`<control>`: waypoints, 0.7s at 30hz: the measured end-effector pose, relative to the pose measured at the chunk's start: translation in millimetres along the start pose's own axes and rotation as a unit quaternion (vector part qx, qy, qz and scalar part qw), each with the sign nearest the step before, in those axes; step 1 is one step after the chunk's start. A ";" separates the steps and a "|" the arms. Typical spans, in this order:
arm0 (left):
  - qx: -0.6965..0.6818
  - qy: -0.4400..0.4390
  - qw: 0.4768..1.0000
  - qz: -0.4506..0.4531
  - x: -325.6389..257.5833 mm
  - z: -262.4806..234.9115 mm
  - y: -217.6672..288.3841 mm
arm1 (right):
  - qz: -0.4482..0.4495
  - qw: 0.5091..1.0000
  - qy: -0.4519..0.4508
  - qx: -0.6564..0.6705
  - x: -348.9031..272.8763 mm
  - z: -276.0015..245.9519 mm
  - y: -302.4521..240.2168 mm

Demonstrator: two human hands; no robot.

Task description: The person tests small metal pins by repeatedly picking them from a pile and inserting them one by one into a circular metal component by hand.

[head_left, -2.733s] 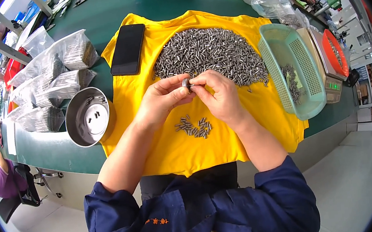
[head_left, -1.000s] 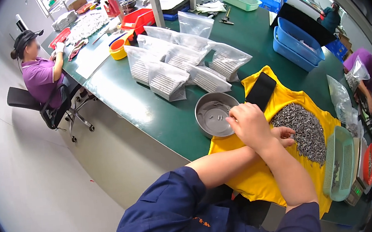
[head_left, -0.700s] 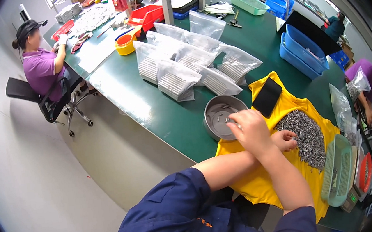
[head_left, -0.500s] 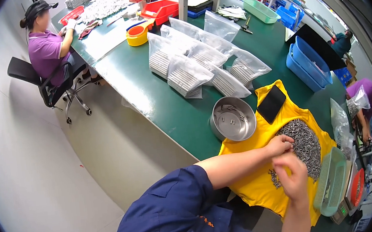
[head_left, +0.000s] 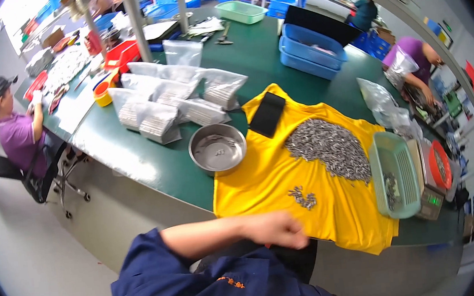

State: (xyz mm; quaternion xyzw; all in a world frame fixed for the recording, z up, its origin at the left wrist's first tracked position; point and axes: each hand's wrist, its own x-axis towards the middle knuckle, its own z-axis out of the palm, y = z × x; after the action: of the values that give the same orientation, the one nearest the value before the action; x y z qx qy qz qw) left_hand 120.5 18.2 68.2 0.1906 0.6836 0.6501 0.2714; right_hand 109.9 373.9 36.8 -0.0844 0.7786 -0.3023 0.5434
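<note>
My left hand (head_left: 280, 230) is over the front edge of the yellow cloth (head_left: 265, 197), its fingers curled closed; whatever they hold, if anything, is hidden. My right hand is out of the picture. Beyond the left hand lies a small cluster of metal pins (head_left: 301, 197), and farther back on the cloth spreads a large pile of similar small metal parts (head_left: 329, 147). To the left stands a round steel bowl (head_left: 207, 164) with a few pins in it. A flat black rectangular object (head_left: 267, 116) lies at the cloth's far left corner.
Right of the cloth are a green plastic basket (head_left: 406, 188) holding some metal parts, a scale (head_left: 429, 203) and a red tray (head_left: 438, 164). Filled clear bags (head_left: 159, 121) stand back left; blue bins (head_left: 312, 65) stand behind. Co-workers are at far left (head_left: 18, 130) and right (head_left: 418, 59).
The view has swung right. My left hand has drawn back from the pile to the cloth's front edge. My right hand, earlier raised beside the pile, has left the picture.
</note>
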 end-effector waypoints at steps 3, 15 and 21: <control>0.029 -0.053 0.993 -0.100 -35.0 38.8 -76.0 | -0.016 0.998 -0.006 0.053 5.4 -2.0 19.3; -0.124 0.025 0.966 -0.224 -98.8 75.1 -91.7 | -0.062 0.974 -0.071 0.205 65.0 -8.7 62.0; -0.109 0.055 0.959 -0.256 -95.9 75.7 -80.9 | -0.070 0.958 -0.116 0.255 87.1 -6.8 72.7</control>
State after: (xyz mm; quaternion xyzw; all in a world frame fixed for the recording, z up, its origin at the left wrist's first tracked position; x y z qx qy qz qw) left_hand 249.7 12.2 -0.9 -0.0576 0.6487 0.6387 0.4098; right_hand 83.7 394.8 -71.9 -0.0316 0.5997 -0.5159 0.6109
